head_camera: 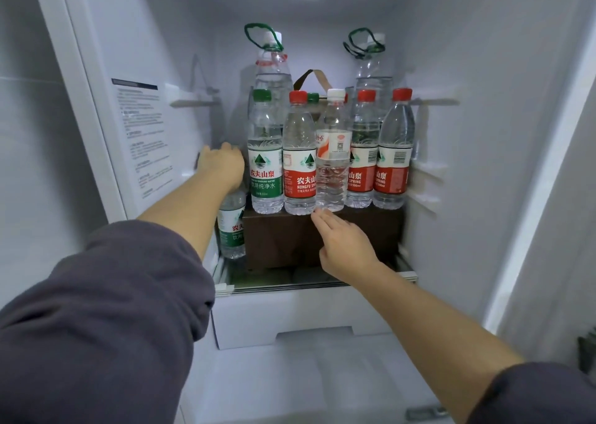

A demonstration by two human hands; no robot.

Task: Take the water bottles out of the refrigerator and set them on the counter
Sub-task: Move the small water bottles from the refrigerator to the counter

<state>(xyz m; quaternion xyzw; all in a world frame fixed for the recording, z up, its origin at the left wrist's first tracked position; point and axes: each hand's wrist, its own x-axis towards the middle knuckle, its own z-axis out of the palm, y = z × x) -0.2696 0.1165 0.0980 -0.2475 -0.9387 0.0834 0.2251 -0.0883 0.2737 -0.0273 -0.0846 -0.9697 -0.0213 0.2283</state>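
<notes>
Fridge interior [467,53] lit; bottles [299,156] upright atop brown box [283,240] on glass shelf [290,283].

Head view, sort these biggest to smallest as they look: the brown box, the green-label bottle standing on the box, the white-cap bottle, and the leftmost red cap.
1. brown box
2. green-label bottle on the box and white-cap bottle: about alike, so tied
3. leftmost red cap
</notes>
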